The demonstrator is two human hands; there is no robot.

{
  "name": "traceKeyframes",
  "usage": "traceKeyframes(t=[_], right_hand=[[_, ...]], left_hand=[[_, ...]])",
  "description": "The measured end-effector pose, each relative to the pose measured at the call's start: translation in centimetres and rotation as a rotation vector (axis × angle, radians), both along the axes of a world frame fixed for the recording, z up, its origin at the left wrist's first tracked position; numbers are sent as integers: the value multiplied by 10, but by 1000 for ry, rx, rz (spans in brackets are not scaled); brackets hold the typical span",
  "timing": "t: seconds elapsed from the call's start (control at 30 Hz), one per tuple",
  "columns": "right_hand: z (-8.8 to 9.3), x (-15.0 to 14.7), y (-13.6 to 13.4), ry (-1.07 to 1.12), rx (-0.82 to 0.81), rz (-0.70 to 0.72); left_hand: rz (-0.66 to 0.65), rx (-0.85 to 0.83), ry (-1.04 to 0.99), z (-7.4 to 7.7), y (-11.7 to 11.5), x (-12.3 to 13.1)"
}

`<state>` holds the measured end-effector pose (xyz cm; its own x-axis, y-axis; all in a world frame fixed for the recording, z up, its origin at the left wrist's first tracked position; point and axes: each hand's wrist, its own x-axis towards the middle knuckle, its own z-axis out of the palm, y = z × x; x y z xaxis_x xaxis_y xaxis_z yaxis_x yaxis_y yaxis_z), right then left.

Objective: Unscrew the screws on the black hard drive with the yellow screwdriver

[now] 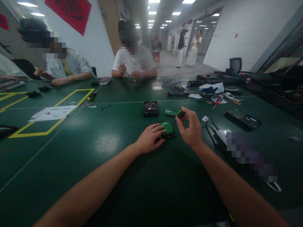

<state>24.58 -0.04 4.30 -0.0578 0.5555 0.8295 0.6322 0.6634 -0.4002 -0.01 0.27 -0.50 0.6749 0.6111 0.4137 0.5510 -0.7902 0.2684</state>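
A: Any writing?
B: Dark characters on the red wall sign (pixel 71 9) and marks on the white sheet (pixel 53 114), both too blurred for you to read.
A: Hands?
B: Your left hand (pixel 151 138) lies open, fingers resting on the hard drive (pixel 169 128) ahead of you. Your right hand (pixel 191 130) pinches a black-and-yellow screwdriver (pixel 181 114) between thumb and fingers.
A: Clearances?
B: Loose circuit board (pixel 170 112) and second hard drive (pixel 151 108) just beyond; open room on the green table (pixel 161 183) between your forearms.
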Motion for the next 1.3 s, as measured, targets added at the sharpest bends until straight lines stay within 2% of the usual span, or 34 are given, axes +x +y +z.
traceKeyframes(t=[0.43,0.63,0.83,1.0,1.17,1.3], right_hand=[[0,-1,-1,-17,28,-7],[-4,-1,0,-17,-29,31],[-2,-1,-1,-47,18,-4],[-5,0,1,-24,-18,31],[-4,0,1,-20,12,-21],[-4,-1,0,-34,3,26]], left_hand=[[-3,-3,-18,-1,0,1],[-3,4,-29,0,-1,1],[-7,5,-29,0,-1,1],[-4,4,-24,-2,0,1],[-10,5,-24,-3,1,0],[5,8,-11,-2,0,1]])
